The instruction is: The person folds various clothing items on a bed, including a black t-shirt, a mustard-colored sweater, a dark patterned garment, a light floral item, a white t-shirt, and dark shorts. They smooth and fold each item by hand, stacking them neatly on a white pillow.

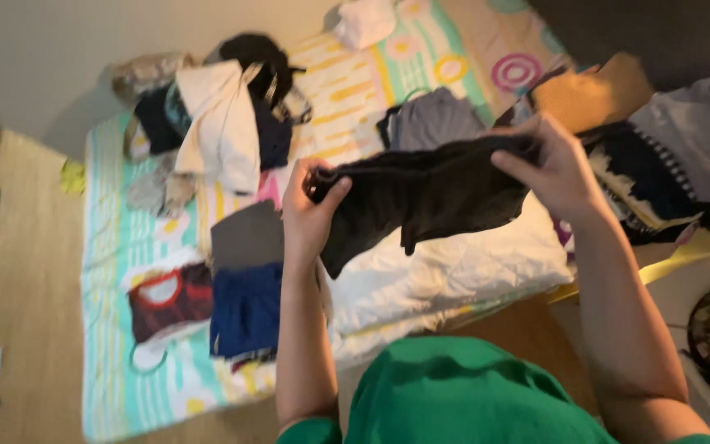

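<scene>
A dark garment (429, 193) was held stretched at centre frame, its ends pinched by the closed fingers of the left hand (310, 214) and right hand (556, 168). Below it a white folded cloth (454, 271) was spread. Sorted stacks (244, 284) were set at lower left on the striped mat (108, 271), whose lower edge bordered bare floor (18, 271). The piles at right (667, 164) were blurred.

Dim warm indoor light, soft motion blur throughout, dark shadowed upper right corner, muted colours, no glare

garment (429, 193): black | quilt (108, 247): striped teal-yellow | folded cloth (244, 308): blue | shirt (454, 395): green
</scene>
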